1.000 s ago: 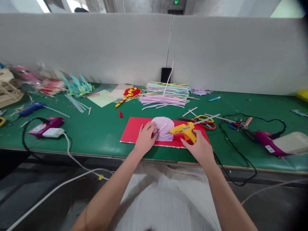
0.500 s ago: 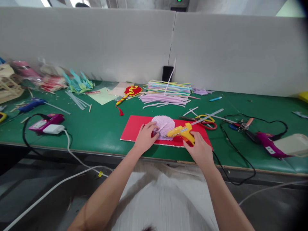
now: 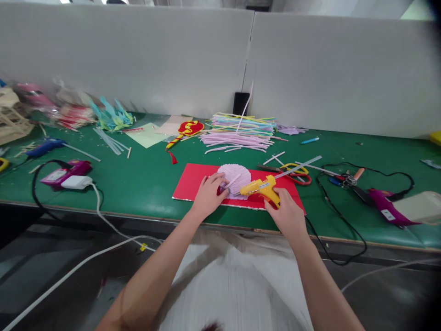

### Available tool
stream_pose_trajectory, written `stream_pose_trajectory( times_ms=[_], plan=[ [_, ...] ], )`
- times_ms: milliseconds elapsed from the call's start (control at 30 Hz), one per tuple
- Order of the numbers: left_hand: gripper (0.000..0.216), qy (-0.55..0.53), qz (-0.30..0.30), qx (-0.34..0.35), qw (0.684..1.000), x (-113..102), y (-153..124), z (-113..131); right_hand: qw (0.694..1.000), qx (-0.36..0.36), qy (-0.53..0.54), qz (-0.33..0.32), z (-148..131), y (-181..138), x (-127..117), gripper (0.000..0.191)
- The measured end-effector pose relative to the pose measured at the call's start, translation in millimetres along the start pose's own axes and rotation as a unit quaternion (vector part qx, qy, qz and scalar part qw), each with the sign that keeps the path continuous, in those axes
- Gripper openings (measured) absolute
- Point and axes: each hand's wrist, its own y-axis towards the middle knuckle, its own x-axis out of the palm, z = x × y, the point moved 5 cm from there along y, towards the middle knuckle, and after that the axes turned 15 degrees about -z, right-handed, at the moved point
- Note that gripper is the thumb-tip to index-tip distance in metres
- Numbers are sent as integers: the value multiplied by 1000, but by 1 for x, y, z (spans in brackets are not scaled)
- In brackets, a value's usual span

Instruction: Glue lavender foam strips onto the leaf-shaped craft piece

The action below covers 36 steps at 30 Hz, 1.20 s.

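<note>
A round, ribbed lilac pad [image 3: 241,174] made of rows of pipe cleaners lies on a red board [image 3: 188,184]. My left hand [image 3: 209,195] rests at the pad's left side, thumb and fingers closed on a short lilac pipe cleaner [image 3: 233,180] that slants up over the pad. My right hand [image 3: 286,209] grips the handle of a yellow glue gun [image 3: 260,186]. Its nozzle points left, close to the lower part of the pad and my left fingertips. A clear glue stick [image 3: 299,166] sticks out of its back.
Behind the board lie bundled pipe cleaners [image 3: 241,133] and a red-and-yellow fan-shaped ornament [image 3: 190,129]. Scissors [image 3: 299,174] lie partly beneath the glue stick. A black cable [image 3: 332,218] loops at right near a purple power strip [image 3: 389,207]. At left are a blue glue gun [image 3: 46,148] and another purple strip [image 3: 69,172].
Both hands, the glue gun and the pipe cleaner keep nearly the same places. Only the camera view has shifted slightly.
</note>
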Motion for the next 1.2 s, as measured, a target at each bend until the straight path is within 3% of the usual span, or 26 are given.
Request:
stream_pose_trajectory(
  times_ms=[1200],
  plan=[
    [19,1,-4,-4,1000,-1,0,1,999,21,28,0,3,-6,-8,31]
  ],
)
